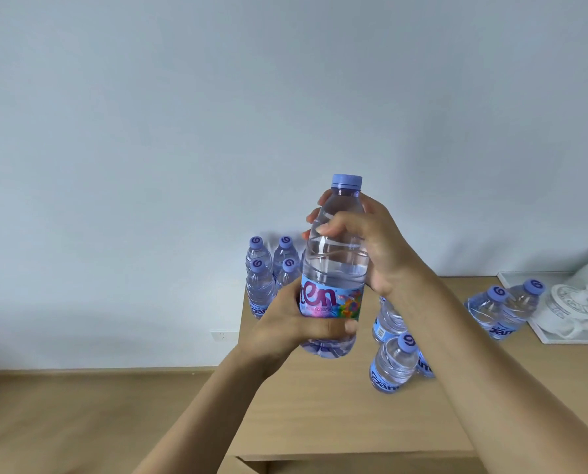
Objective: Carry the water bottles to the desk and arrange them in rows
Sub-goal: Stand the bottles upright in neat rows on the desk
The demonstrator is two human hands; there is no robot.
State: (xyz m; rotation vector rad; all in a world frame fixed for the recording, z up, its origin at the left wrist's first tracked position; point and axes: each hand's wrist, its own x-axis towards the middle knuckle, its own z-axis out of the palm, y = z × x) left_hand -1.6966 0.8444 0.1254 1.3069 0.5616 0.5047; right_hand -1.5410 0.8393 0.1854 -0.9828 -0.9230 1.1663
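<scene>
I hold a clear water bottle with a purple cap and a blue label upright above the wooden desk. My left hand grips its lower half around the label. My right hand grips its upper part below the neck. Several bottles stand in a tight group at the desk's back left corner. Three more bottles stand behind my right forearm, partly hidden. Two bottles stand at the right.
A white tray with white ornate objects sits at the desk's right side. A pale wall rises behind. The wood floor lies to the left, below a wall socket. The desk's front edge runs near the bottom.
</scene>
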